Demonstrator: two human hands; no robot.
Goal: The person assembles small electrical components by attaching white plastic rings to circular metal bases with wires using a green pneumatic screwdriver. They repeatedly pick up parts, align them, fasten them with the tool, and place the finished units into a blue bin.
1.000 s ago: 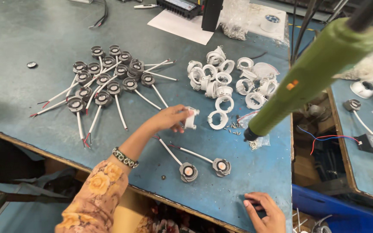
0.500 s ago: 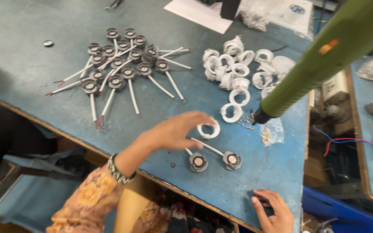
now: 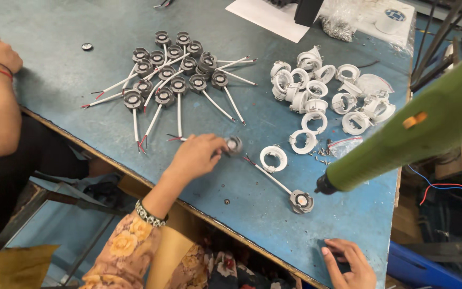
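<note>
The person's left hand (image 3: 196,156) is bare, with no ring or glove visible. Just behind it, at the wrist, sits a beaded bracelet (image 3: 149,214) in dark and pale beads, worn as a close band. Behind the bracelet begins a sleeve (image 3: 124,251) of pinkish-tan fabric printed with yellow and orange flowers. Below the bracelet, toward the body, a garment (image 3: 220,270) of darker fabric shows a floral print in pale pink and white. The right hand (image 3: 348,265) is bare to the frame edge; no wristwear is visible on it.
</note>
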